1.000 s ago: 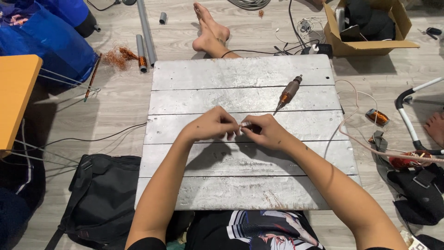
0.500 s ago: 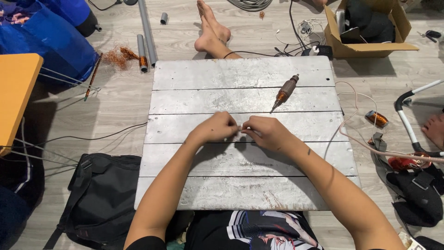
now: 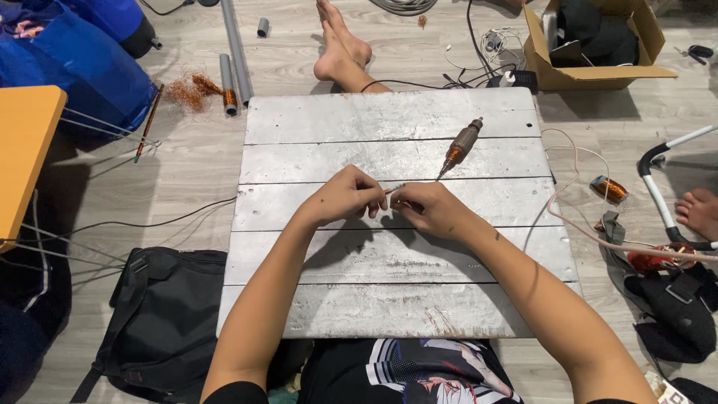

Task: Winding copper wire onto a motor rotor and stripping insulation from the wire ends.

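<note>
My left hand (image 3: 345, 196) and my right hand (image 3: 425, 207) meet over the middle of a grey plank board (image 3: 389, 299). Both pinch a thin wire-like piece (image 3: 394, 188) between their fingertips; the piece is too small to make out clearly. A motor rotor (image 3: 461, 145) with copper winding and a shaft lies on the board just beyond my right hand, untouched.
A black bag (image 3: 161, 322) lies left of the board. A cardboard box (image 3: 594, 41) stands back right. Another person's bare feet (image 3: 338, 45) rest beyond the board, a further foot (image 3: 699, 213) at right. Copper coil (image 3: 609, 188), pipes (image 3: 232, 63), cables and an orange tabletop (image 3: 22, 150) surround it.
Both hands stay together at the board's middle, with only small finger shifts on the thin piece. The view has shifted slightly.
</note>
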